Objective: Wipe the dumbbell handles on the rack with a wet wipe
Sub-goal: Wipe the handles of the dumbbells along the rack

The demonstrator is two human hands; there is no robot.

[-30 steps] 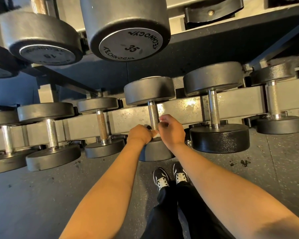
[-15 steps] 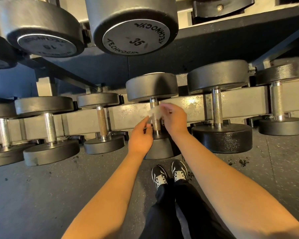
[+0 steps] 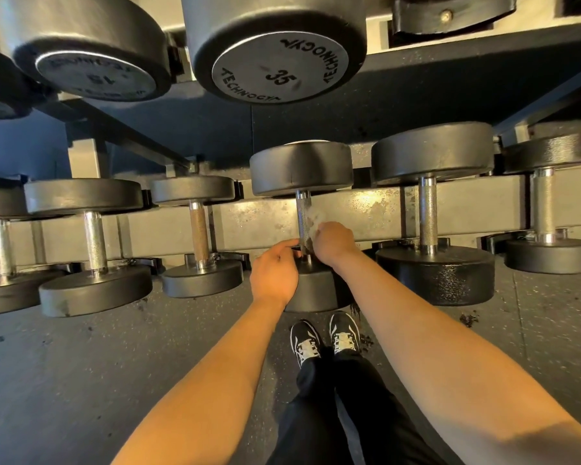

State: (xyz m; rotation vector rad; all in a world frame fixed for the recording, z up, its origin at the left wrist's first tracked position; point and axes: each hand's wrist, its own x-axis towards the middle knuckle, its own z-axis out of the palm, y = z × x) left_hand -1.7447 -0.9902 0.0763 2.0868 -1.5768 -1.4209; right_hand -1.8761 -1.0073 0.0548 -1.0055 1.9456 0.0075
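Note:
A row of black dumbbells lies on the lower rack rail (image 3: 376, 213). My right hand (image 3: 334, 243) pinches a white wet wipe (image 3: 317, 219) and holds it against the right side of the knurled steel handle (image 3: 303, 214) of the middle dumbbell. My left hand (image 3: 274, 271) sits just left of the handle's lower end, above the near head (image 3: 316, 290). Its fingers reach toward the handle's base and hold nothing. The handle's lower end is hidden behind both hands.
Neighbouring dumbbell handles stand left (image 3: 198, 231) and right (image 3: 428, 213) of the middle one. Large dumbbell heads, one marked 35 (image 3: 279, 58), overhang from the upper shelf. My black shoes (image 3: 326, 340) stand on the grey rubber floor (image 3: 81, 380) below the rack.
My right hand carried the wipe up the handle from its base, then slid partway back down. My left hand let go of the handle's base and its fingers straightened.

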